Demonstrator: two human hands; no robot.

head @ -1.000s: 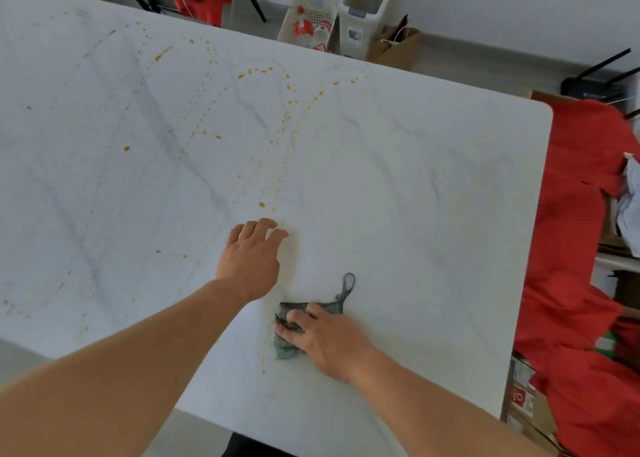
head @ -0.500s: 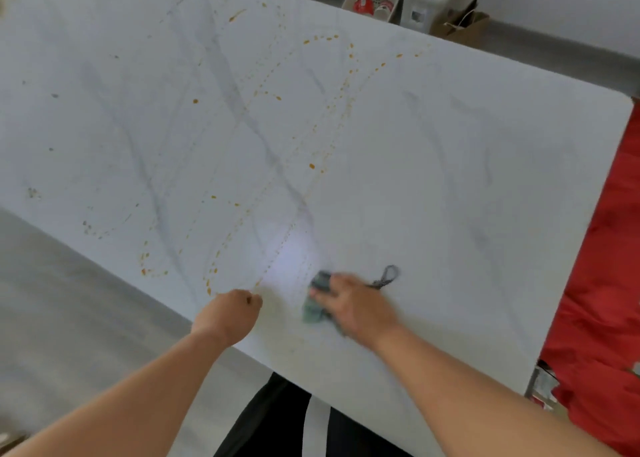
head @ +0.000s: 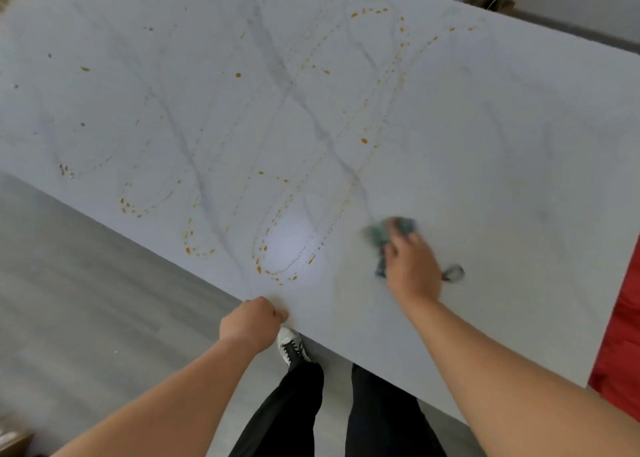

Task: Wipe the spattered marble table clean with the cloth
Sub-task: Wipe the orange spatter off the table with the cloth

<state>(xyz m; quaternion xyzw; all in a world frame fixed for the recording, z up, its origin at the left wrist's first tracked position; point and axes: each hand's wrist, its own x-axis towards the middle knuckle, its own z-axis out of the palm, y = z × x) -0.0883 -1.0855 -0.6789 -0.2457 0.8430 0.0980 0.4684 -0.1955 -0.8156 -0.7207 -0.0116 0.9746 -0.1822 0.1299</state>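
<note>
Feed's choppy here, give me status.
Right hand pressing cloth on table. Left hand fisted at near edge. Orange spatter remains. Nothing in the way.

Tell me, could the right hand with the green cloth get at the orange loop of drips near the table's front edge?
Probably yes. The right hand presses the green cloth just beside that orange loop of drips, with only bare marble table between them.
</note>
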